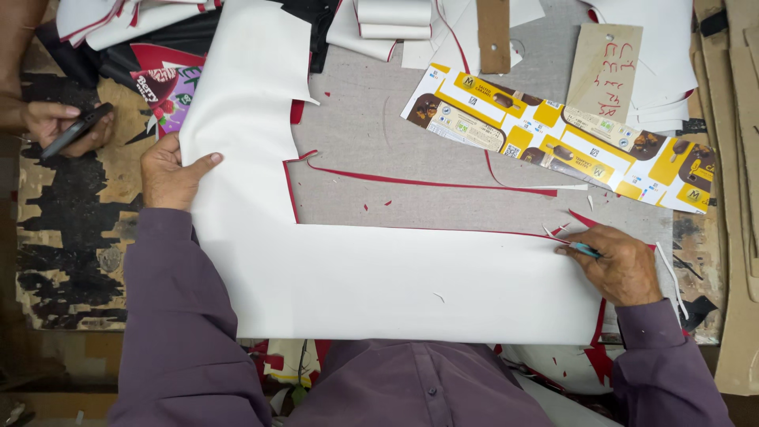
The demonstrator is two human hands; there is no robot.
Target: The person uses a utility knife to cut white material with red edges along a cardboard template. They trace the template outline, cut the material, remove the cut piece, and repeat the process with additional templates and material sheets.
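At the far left edge of the worktop (474, 170), another person's hand (55, 122) holds a dark phone (75, 130); it has no part in the work on the sheet. Just to its right the person's left hand (170, 174) lies on the left border of a large white sheet (356, 277), its grip spread, thumb out over the white face and palm pressing down, most likely to keep the sheet from sliding while the other hand works on it.

The sheet is L-shaped: a broad upright arm runs toward the far-left corner and a long bar lies along the near edge, right in front of the person. It is flat, smooth and matt white, with a thin red edge showing along the inner cut, which suggests a red underside. A thin red offcut strip (443, 183) and small red scraps lie on the grey mid-worktop inside the angle.

Further right, a flattened yellow and brown carton (553, 134) lies slantwise toward the far-right corner, next to a beige cardboard tag (605, 71).

At the sheet's right end, the right hand (621, 265) pinches a slim blue-green tool (585, 251), perhaps a blade or pen, its tip at the sheet's upper right corner; the hand hides too much to say which.
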